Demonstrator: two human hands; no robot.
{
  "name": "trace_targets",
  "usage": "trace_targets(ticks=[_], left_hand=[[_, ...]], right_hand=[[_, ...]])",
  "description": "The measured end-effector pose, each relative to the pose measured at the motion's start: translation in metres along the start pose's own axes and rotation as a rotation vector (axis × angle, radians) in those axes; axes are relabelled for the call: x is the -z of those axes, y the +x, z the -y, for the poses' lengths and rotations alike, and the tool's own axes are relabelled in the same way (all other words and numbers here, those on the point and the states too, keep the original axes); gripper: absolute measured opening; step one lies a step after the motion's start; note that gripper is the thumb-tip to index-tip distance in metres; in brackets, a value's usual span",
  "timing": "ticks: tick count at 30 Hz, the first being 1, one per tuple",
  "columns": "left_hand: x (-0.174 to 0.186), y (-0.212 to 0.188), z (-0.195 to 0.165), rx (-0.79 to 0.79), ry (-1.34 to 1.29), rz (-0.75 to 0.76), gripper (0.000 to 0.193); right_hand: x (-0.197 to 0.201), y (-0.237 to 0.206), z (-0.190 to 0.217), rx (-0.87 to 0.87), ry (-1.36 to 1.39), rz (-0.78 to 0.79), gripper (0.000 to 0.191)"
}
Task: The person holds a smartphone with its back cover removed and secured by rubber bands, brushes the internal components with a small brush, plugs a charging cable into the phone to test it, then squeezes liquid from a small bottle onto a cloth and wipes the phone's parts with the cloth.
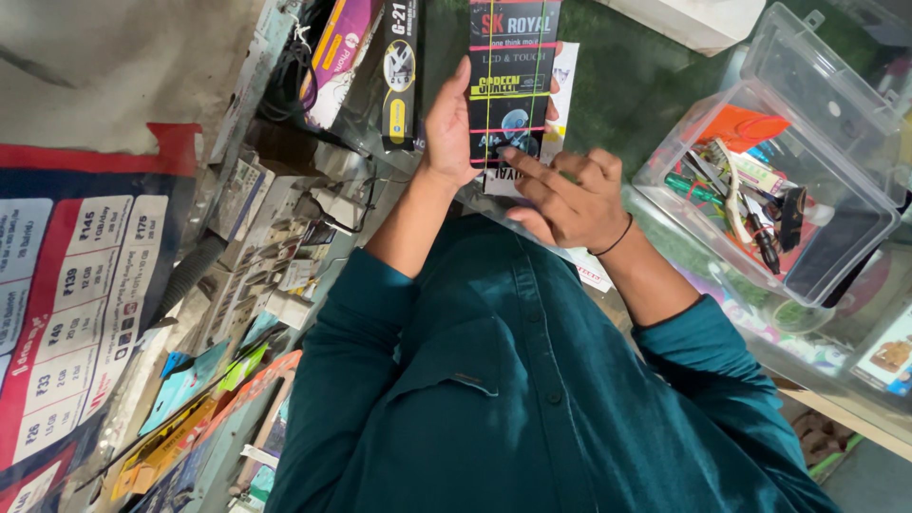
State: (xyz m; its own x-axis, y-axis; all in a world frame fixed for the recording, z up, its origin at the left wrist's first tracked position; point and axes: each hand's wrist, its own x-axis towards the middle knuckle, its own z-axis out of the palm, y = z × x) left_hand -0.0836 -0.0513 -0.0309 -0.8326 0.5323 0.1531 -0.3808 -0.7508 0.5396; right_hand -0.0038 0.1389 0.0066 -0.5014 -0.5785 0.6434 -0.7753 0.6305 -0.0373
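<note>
Working from the left of my feed, I am seeing a red and white printed poster (66, 313) lying flat beside a leaning row of small cardboard packets (261, 256), probably stood on edge so each front can be read at a glance. Above them, a purple blister pack (339, 52) and a black blister pack (399, 76) are hanging side by side. Next, the left hand (446, 123) is gripping the black flat package (513, 81) along its left edge, thumb in front and fingers wrapped behind, holding it upright and facing the camera, it seems for a clear look at its front. A white card (562, 85) is sitting just behind it. The right hand (570, 195), wearing a thin black wristband (617, 237), is half curled, with two fingers stretching onto the package's lower end; I cannot tell whether it is pinching or only touching. At the far right, a clear plastic box (855, 237) is standing with its lid (826, 66) tipped back, keeping the small tools (750, 199) inside within reach.
</note>
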Motion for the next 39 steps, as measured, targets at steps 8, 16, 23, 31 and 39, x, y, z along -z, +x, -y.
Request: trace_targets(ticks=[8,16,23,31,39], left_hand=[[-0.0015,0.0008,0.0013,0.016,-0.038,0.005,0.068],[0.0012,0.0023,0.0044,0.009,-0.035,0.000,0.067],[0.0016,0.0026,0.0055,0.019,-0.053,-0.002,0.067],[0.0002,0.0021,0.0056,-0.004,-0.040,0.013,0.067],[0.0019,0.0022,0.0065,0.010,-0.051,0.011,0.067]], right_hand=[[-0.0001,-0.0033,-0.0023,-0.052,-0.017,0.015,0.021],[0.0009,-0.0024,-0.0044,-0.077,-0.006,0.016,0.021],[0.0018,-0.0012,-0.0048,-0.080,0.004,0.010,0.022],[0.0016,-0.0008,-0.0036,-0.081,-0.001,0.006,0.022],[0.0016,-0.0052,-0.0048,-0.050,0.008,-0.014,0.022]])
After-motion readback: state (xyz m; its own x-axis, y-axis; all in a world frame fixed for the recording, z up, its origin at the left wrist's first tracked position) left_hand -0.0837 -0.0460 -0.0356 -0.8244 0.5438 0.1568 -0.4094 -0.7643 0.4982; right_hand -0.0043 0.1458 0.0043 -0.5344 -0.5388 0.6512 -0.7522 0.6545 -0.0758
